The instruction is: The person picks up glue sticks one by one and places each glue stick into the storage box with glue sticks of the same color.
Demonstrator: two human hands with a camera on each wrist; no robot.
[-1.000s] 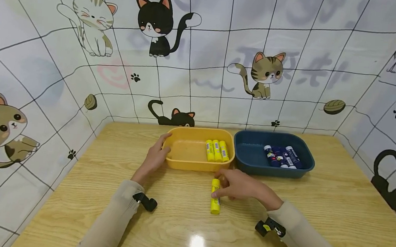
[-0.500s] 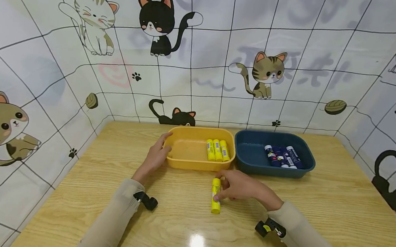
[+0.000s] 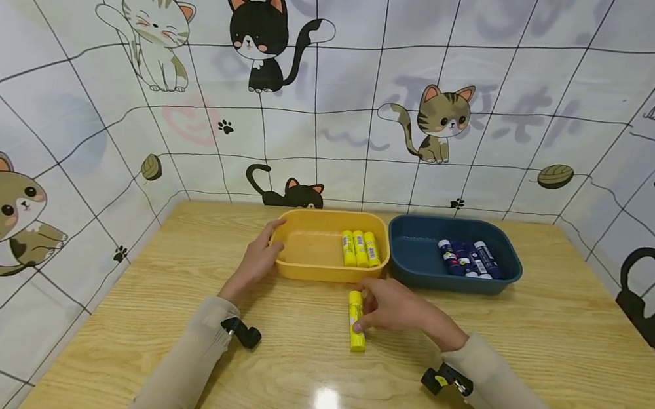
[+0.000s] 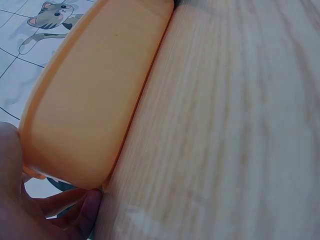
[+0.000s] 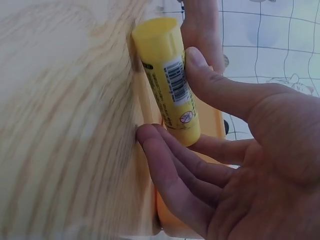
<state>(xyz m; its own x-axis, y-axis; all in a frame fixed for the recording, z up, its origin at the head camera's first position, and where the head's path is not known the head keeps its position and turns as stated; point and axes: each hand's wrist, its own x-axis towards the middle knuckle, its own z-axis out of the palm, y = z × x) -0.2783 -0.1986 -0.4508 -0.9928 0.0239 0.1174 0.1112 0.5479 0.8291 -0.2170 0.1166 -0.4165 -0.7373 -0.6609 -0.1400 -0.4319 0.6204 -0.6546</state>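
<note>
In the head view my right hand (image 3: 394, 306) pinches a yellow glue stick (image 3: 356, 322) between thumb and fingers, just in front of the yellow bin (image 3: 321, 274). The right wrist view shows the thumb on the side of the glue stick (image 5: 172, 85), whose barcode label faces the camera; other fingers of the right hand (image 5: 200, 165) lie half curled beside its lower end. My left hand (image 3: 257, 257) grips the yellow bin's left end. Seen from the left wrist, the left hand (image 4: 45, 205) has its fingers curled against that end.
Three yellow glue sticks (image 3: 360, 250) lie in the bin's right part. A dark blue bin (image 3: 444, 283) stands against it on the right, with several dark blue glue sticks (image 3: 469, 260) inside. Behind the wooden table (image 3: 264, 369) hangs a cat-patterned cloth (image 3: 350, 88).
The glue stick in my right hand has tilted a little, its far end shifting slightly left and away from me. My left hand and both bins have kept their places.
</note>
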